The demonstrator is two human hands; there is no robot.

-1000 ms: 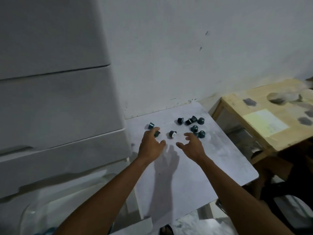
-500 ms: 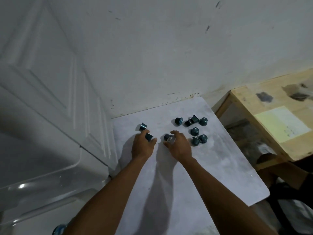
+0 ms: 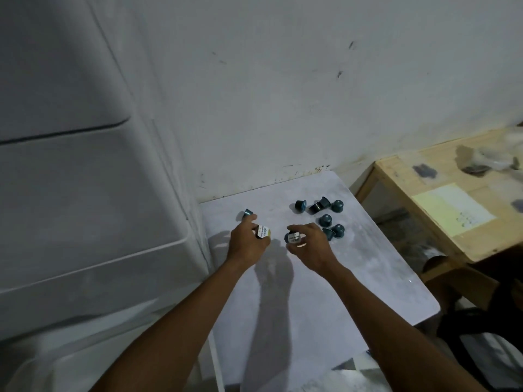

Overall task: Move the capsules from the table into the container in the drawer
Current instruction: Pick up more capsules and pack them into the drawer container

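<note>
Over the table (image 3: pixel 325 292), each hand pinches 1 capsule.

You work in dim, flat, bluish-grey light. Your arms throw a soft dark shadow down the table (image 3: pixel 325 278), so light comes from behind and above you. Edges bow from the wide lens; everything looks slightly soft and grainy.
</note>
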